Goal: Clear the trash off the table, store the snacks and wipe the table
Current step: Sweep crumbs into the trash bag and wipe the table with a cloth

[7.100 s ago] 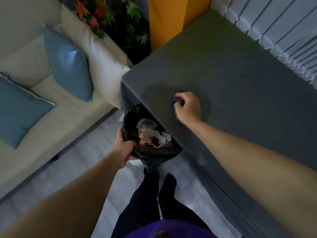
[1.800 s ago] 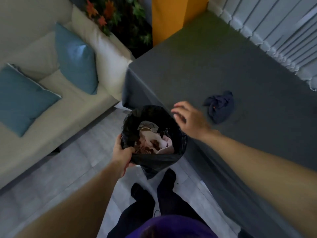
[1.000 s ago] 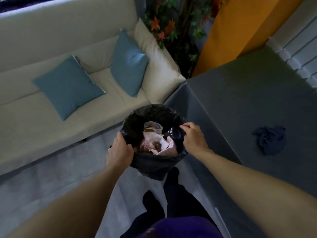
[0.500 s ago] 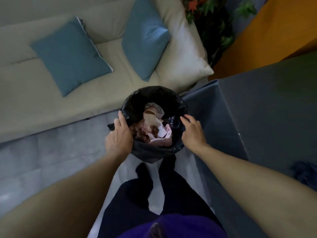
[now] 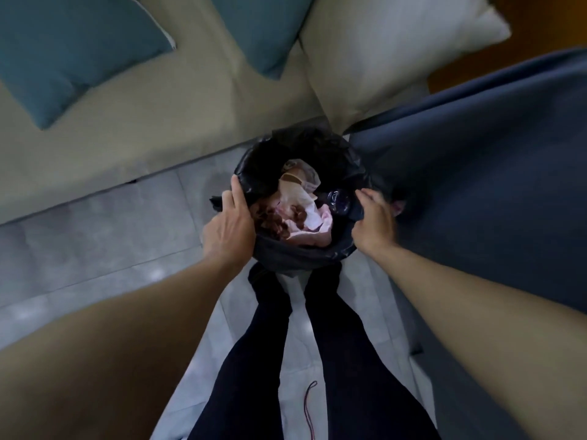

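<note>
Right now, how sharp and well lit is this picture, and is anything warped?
Head view: dim, cool, even light with no strong glare; the right hand is smeared by motion blur, the left hand is crisper; the trash in the black bin bag is readable; the wide lens swells the forearms toward the lower corners.

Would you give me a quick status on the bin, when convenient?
Left hand grips bin rim. Right hand grips opposite rim. Trash inside. Table close beside.
</note>
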{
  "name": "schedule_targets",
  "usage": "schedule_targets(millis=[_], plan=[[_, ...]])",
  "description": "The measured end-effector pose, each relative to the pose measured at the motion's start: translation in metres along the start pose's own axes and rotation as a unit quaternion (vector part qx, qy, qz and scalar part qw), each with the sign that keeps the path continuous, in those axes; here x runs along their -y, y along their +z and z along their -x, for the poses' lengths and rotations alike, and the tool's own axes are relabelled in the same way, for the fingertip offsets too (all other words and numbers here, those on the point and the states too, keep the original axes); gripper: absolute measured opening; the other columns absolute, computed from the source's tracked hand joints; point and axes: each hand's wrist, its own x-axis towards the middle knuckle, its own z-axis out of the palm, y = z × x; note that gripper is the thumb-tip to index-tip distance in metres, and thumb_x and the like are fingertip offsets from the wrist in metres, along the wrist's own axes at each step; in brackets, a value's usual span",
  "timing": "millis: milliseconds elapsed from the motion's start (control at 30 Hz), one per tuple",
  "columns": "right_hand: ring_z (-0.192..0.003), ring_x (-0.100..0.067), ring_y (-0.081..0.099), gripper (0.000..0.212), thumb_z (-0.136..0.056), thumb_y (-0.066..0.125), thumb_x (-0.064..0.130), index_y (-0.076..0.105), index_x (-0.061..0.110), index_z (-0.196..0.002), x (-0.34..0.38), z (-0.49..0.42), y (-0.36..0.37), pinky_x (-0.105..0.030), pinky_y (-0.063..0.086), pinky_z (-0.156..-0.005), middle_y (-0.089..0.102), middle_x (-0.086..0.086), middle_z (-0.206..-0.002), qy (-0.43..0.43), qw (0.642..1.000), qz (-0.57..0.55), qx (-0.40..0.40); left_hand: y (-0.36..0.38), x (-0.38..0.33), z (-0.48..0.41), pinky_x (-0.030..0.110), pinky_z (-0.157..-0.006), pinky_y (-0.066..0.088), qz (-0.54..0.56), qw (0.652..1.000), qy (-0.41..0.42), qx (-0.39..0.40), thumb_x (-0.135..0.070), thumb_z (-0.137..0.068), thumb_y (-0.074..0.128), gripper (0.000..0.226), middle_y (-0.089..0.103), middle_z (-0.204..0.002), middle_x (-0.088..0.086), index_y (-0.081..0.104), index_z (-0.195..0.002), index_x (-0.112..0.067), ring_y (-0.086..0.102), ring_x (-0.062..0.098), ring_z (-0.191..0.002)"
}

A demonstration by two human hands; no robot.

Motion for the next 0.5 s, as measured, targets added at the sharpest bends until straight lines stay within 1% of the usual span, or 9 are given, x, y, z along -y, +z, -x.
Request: schedule_targets(millis=[100,200,267,333,433,500], plan=[[-0.139,-0.024,0.038,0.067,-0.079,0.052,-0.012,0.046,0.004,-0.144,-0.018,-0.025,0.029,-0.027,0.027,-0.117,0.04,-0.007,-0.152,0.006,1.0,-0.009,0.004,0.034,0.0,-0.027,0.043,-0.059,0.038,-0.002,1.0,0.006,0.006,-0.009,-0.1,0.044,0.08,0.034,-0.138,0.015,-0.012,-0.157,-0.011,0.046,0.027,-0.068],[-0.139,-0.025,0.038,0.068,-0.077,0.051,-0.012,0.045,0.003,-0.144,-0.036,-0.048,0.054,-0.025,0.027,-0.116,0.039,-0.008,-0.152,-0.003,1.0,-0.018,0.008,0.067,-0.001,-0.051,0.044,-0.06,0.039,0.008,1.0,0.013,0.012,-0.011,-0.1,0.045,0.081,0.035,-0.136,0.016,-0.012,-0.158,-0.012,0.046,0.028,-0.072],[-0.14,-0.023,0.038,0.068,-0.078,0.05,-0.013,0.045,0.004,-0.144,-0.046,-0.062,0.067,-0.022,0.025,-0.114,0.038,-0.007,-0.153,-0.002,1.0,-0.018,0.009,0.088,0.0,-0.066,0.048,-0.061,0.045,0.021,1.0,0.014,0.015,-0.014,-0.101,0.046,0.081,0.036,-0.135,0.016,-0.012,-0.157,-0.015,0.052,0.031,-0.075],[-0.14,-0.022,0.038,0.068,-0.08,0.05,-0.014,0.043,0.005,-0.145,-0.054,-0.074,0.08,-0.019,0.023,-0.112,0.037,-0.006,-0.154,0.001,1.0,-0.014,0.015,0.107,0.002,-0.079,0.052,-0.067,0.052,0.036,0.999,0.019,0.019,-0.016,-0.101,0.049,0.083,0.036,-0.137,0.017,-0.012,-0.157,-0.017,0.058,0.035,-0.081],[-0.139,-0.024,0.038,0.069,-0.081,0.05,-0.013,0.042,0.005,-0.146,-0.063,-0.085,0.097,-0.022,0.025,-0.114,0.036,-0.007,-0.154,-0.002,1.0,-0.009,0.029,0.13,0.005,-0.095,0.051,-0.071,0.052,0.065,0.997,0.029,0.024,-0.019,-0.099,0.053,0.087,0.035,-0.141,0.018,-0.012,-0.157,-0.019,0.059,0.036,-0.093],[-0.138,-0.026,0.04,0.067,-0.08,0.05,-0.014,0.044,0.004,-0.144,-0.067,-0.088,0.107,-0.026,0.028,-0.116,0.038,-0.009,-0.153,-0.004,0.999,-0.02,0.03,0.14,0.007,-0.101,0.047,-0.07,0.048,0.071,0.997,0.029,0.033,-0.02,-0.099,0.052,0.087,0.033,-0.143,0.017,-0.013,-0.157,-0.019,0.056,0.036,-0.101]])
